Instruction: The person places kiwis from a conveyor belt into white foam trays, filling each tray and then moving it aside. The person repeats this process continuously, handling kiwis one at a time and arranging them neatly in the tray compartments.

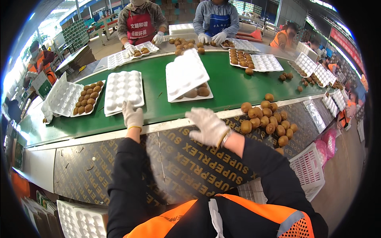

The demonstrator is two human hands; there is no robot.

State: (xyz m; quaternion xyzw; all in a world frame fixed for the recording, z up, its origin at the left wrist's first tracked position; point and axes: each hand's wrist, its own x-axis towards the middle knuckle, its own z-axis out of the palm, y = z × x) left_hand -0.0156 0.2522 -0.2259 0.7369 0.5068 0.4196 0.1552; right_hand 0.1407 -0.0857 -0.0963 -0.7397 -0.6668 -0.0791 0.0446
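My left hand (132,117), in a white knitted glove, is at the near right corner of a closed white foam kiwi tray (124,89) on the green conveyor belt (154,111). Its fingertips overlap the tray's edge; its thumb stands apart. My right hand (208,126), gloved too and slightly blurred, hovers empty with fingers spread over the near side of the belt. Beyond it sits another foam tray (205,92) with kiwifruit in it, its lid (186,74) tilted partly open. Loose kiwifruit (265,119) are heaped to the right of my right hand on the printed dark board (184,160).
An open tray of kiwifruit (88,98) stands on the belt at left, another (241,59) at far right. Two gloved co-workers handle fruit across the belt beside a kiwifruit pile (183,44). A white plastic basket (308,172) is low right; stacked foam trays (80,218) are low left.
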